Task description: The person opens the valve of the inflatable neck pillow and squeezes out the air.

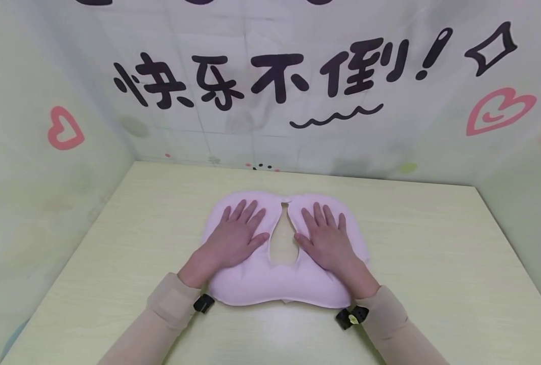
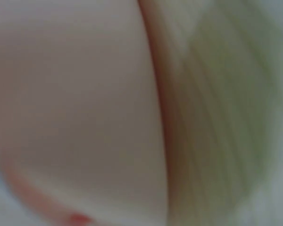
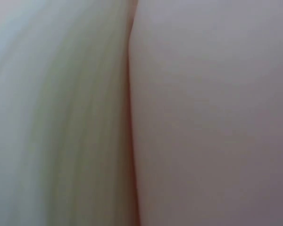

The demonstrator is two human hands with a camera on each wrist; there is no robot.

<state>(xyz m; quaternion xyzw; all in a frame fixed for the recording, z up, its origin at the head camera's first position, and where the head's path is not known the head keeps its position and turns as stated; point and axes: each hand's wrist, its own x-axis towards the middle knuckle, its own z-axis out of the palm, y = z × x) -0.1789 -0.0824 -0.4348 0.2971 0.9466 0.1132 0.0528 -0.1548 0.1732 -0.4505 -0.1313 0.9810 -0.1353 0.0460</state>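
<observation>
A pink U-shaped neck pillow [image 1: 279, 285] lies flat on the table, its two arms meeting at the far side round a narrow teardrop gap. My left hand [image 1: 236, 235] rests palm down on the pillow's left arm, fingers spread and pointing away. On the right arm of the pillow lies my right hand [image 1: 327, 241], also flat with its fingers apart. Both thumbs reach toward the central gap. Close up and blurred, the pillow's smooth side [image 2: 80, 103] fills much of the left wrist view, and its edge [image 3: 203, 117] shows likewise in the right wrist view.
The pale wood-grain table [image 1: 434, 253] runs back to a printed cloth backdrop [image 1: 261, 137] with dark lettering and pink hearts. Similar cloth walls [image 1: 20, 192] stand at the left and right. Small black wrist devices [image 1: 204, 303] sit near the pillow's front corners.
</observation>
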